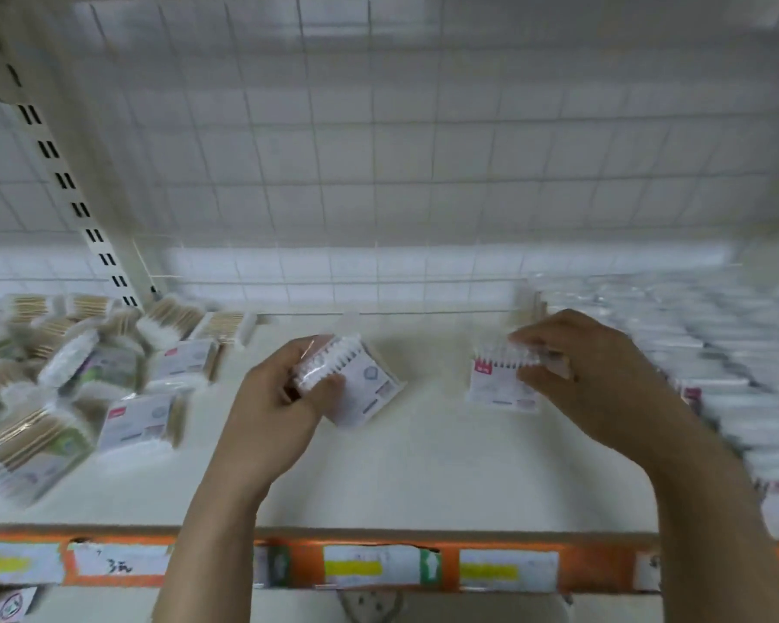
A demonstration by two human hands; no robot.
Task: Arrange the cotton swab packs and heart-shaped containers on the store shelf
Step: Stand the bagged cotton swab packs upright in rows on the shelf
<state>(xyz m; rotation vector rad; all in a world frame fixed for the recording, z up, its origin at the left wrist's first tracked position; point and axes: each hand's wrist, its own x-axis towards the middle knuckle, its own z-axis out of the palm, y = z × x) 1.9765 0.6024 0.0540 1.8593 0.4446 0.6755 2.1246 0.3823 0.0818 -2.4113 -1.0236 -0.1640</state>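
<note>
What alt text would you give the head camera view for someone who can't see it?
Two hands each hold a cotton swab pack above a white store shelf: left hand grips a tilted pack, right hand pinches another pack. A loose heap of packs lies left, neat rows of packs right.

Bright, even light; heavy motion blur, wide-angle bending at edges.

Glossy clear plastic swab packs (351, 379) with paper labels between the fingers (329, 388), smooth matt cream shelf (423, 465), white metal wire grid (378, 150), wooden-stick packs (32, 438).
</note>
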